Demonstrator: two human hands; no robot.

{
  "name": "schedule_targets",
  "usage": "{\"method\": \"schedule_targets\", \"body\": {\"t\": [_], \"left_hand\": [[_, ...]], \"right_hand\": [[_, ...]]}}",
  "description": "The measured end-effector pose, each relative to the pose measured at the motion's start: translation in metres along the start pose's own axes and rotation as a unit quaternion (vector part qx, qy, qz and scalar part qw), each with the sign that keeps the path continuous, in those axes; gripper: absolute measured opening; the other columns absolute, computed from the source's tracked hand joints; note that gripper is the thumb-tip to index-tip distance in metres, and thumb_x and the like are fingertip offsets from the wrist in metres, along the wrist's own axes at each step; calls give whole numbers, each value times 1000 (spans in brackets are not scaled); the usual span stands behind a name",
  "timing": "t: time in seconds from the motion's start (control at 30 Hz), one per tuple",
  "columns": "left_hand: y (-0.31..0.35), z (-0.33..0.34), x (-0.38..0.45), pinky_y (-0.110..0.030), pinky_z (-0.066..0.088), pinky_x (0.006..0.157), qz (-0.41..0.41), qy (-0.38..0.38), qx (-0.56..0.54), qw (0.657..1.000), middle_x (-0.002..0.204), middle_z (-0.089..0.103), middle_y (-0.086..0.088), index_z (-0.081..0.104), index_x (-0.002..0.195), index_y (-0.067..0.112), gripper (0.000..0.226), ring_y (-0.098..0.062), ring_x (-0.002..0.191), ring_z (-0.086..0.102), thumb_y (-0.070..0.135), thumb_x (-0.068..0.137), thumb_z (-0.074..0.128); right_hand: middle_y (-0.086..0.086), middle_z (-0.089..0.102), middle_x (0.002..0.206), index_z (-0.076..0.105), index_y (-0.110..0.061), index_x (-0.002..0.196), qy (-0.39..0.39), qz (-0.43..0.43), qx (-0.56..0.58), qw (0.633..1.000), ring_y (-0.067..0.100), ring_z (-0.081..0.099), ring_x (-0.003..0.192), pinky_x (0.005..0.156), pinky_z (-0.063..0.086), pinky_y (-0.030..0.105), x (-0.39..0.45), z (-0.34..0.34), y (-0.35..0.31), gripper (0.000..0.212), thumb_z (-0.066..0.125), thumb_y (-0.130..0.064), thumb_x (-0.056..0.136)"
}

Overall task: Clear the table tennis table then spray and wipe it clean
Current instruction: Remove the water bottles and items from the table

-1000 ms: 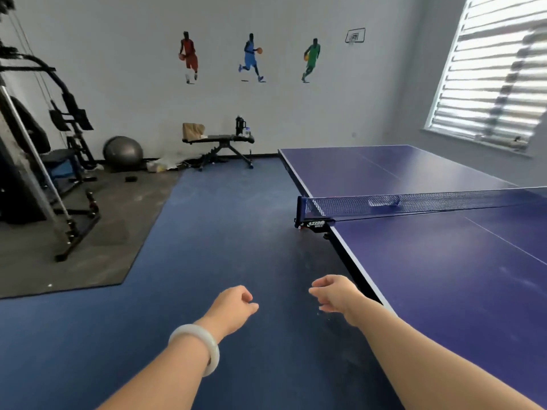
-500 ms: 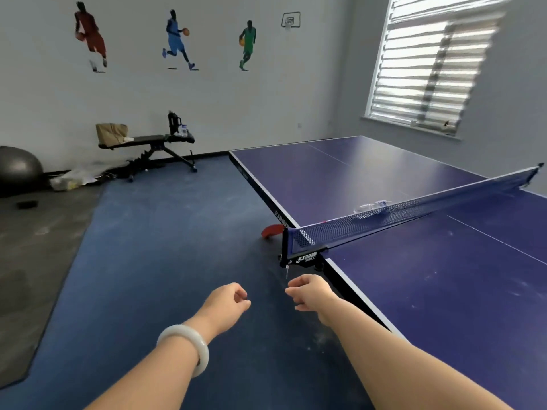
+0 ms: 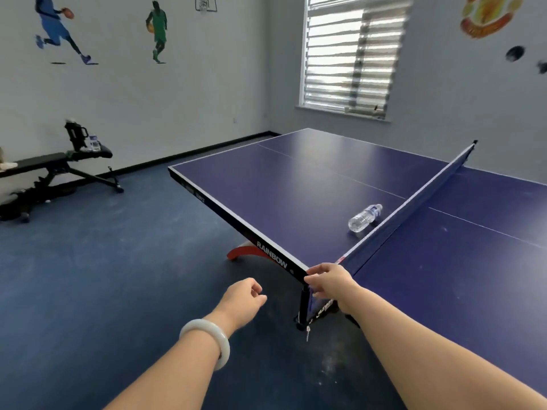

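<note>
One plastic bottle (image 3: 365,218) lying on its side on the table tennis table (image 3: 296,196) just beside the net (image 3: 414,202), running along it, nearer the loosely curled right hand (image 3: 330,281) than the empty, half-curled left hand (image 3: 241,298).

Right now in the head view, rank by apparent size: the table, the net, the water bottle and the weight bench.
1. Table, by far the largest.
2. Net, spanning the table's width.
3. Weight bench, though it stands farther off and is cut by the frame edge, so its rank against the net is unsure.
4. Water bottle, smallest.
</note>
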State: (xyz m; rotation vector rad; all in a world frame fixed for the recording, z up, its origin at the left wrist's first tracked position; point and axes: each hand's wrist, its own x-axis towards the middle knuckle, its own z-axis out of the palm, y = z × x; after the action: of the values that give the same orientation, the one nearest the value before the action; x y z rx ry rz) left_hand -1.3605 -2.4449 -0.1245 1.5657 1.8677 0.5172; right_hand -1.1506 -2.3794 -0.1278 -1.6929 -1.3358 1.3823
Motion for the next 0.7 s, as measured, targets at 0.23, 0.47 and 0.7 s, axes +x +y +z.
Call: {"method": "schedule_targets", "body": {"t": [0.23,0.47,0.7], "left_hand": [[17,-30,142,-19,41,79,24,-27,19,999,110,61,1,60,114,15,22,-14,99,57,27,96,58],[37,-14,274,-16,41,75,63,-96,35,993,106,63,3,60,107,17,15,-12,98,59,27,95,58],[85,38,416,-27,49,81,133,-218,95,962,114,60,2,59,114,16,22,-16,100,58,29,95,57]], "right_hand": [[8,61,83,66,-7,102,34,6,47,998,17,56,73,71,58,31,134,0,-42,16,70,-8,86],[10,63,90,65,-7,107,84,71,69,992,17,58,76,70,59,29,223,-27,-38,20,70,-11,88],[8,64,92,65,-7,103,197,161,121,960,17,60,77,68,58,28,291,-56,-12,16,69,-10,88]]}}
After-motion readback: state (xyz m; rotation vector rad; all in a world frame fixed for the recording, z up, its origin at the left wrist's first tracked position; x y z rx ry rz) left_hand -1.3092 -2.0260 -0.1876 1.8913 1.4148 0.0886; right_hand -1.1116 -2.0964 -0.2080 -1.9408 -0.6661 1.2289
